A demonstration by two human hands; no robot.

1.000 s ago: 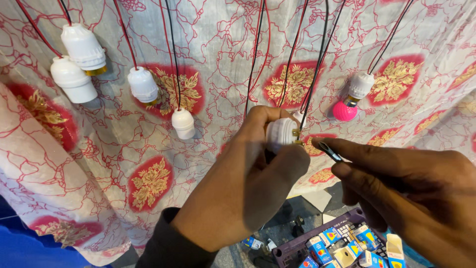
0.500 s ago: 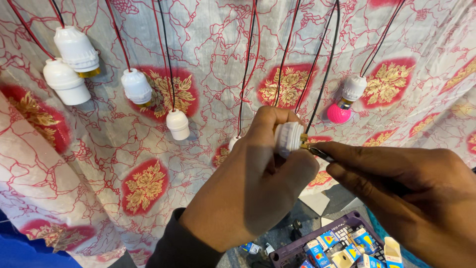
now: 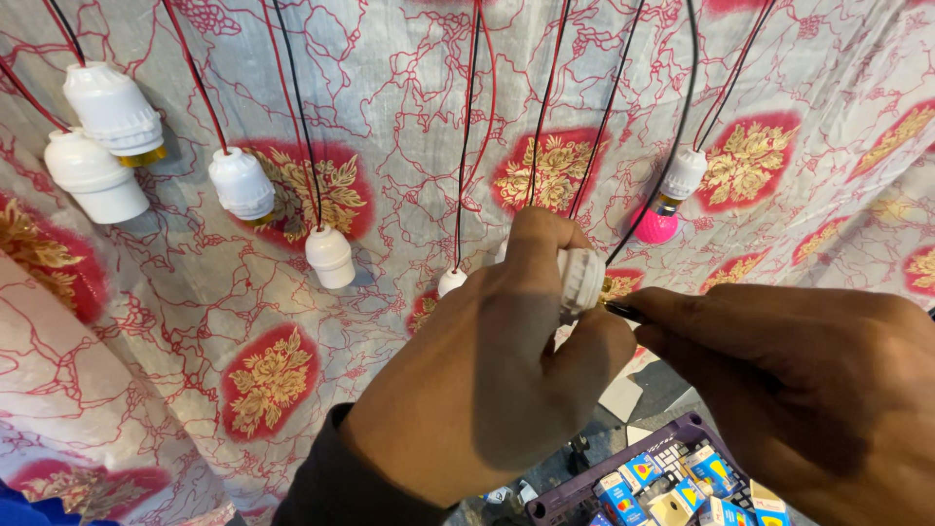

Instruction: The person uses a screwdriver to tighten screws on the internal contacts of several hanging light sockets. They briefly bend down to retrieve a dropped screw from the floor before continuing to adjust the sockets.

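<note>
Glossy white plastic lamp holder (image 3: 581,281), ribbed, is pinched in the left hand (image 3: 487,390). Behind it hangs a crinkled, faintly shiny cloth (image 3: 390,117). Below it, a smooth purple plastic crate (image 3: 623,477) holds glossy cardboard boxes (image 3: 672,487).

two bare hands, left hand (image 3: 487,380) with a dark sleeve cuff behind the fingers, right hand (image 3: 808,390) no sleeve showing

Bright, even light falls on the patterned cloth (image 3: 390,117), and the white lamp holders (image 3: 107,107) cast soft shadows down and to the right. The left hand (image 3: 487,370) and right hand (image 3: 808,390) sit darker, slightly soft from closeness. The wide lens bends the frame edges.
</note>
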